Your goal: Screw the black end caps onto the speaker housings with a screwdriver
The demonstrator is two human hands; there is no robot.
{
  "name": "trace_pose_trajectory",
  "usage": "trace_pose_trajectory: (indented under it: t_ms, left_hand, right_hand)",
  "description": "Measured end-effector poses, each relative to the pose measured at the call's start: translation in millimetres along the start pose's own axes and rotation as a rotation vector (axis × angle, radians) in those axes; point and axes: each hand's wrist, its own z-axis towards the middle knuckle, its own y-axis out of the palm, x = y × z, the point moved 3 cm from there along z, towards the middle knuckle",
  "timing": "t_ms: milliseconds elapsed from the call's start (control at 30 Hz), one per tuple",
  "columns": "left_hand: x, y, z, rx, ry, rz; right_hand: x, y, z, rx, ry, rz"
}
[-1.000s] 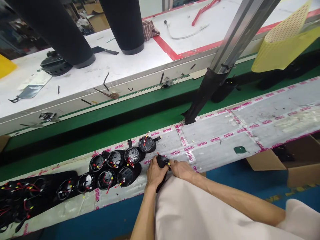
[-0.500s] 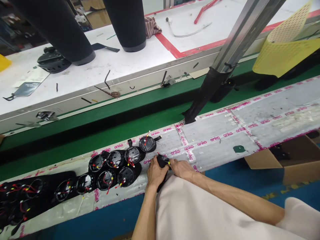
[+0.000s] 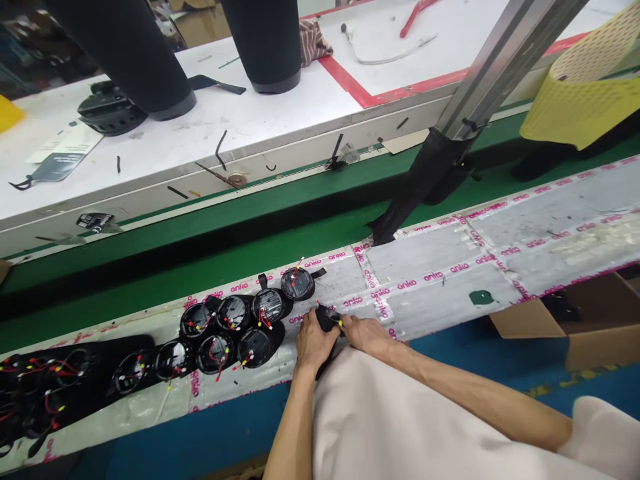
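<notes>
Close against my body, my left hand (image 3: 313, 341) is wrapped around a black housing (image 3: 327, 319), mostly hidden by the fingers. My right hand (image 3: 366, 335) is closed at its right side, pinching at a small yellow-tipped connector (image 3: 341, 323). To the left of my hands, several round black housings (image 3: 257, 347) stand with their open ends up. Red wires (image 3: 263, 321) with small white and yellow connectors come out of them. The nearest one at the back (image 3: 298, 284) has a black strap sticking out to the side.
The narrow bench (image 3: 425, 300) is covered in plastic with pink-lettered tape. A metal post (image 3: 493, 67) with a black-wrapped foot rises behind it. Beyond a green gap, a white table (image 3: 200, 140) carries tall black cylinders (image 3: 265, 47). A yellow perforated chair (image 3: 560, 107) and a cardboard box (image 3: 600, 333) are at right.
The view has shifted slightly, so the scene sits a little farther right. Both hands keep nearly the same hold on the black housing and connector.
</notes>
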Motion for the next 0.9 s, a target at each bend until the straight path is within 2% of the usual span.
trace_pose_trajectory:
  t_ms: [600,900]
  left_hand:
    - [1.9,3.8,-1.2,0.032,0.028,0.07]
    - [6.0,8.2,-0.4,0.071,0.003,0.102]
  right_hand:
    - [-9.7,-10.2,-3.1,-0.035,0.023,-0.066]
    - [-16.1,-19.2,-0.9,-0.097,0.027,-0.161]
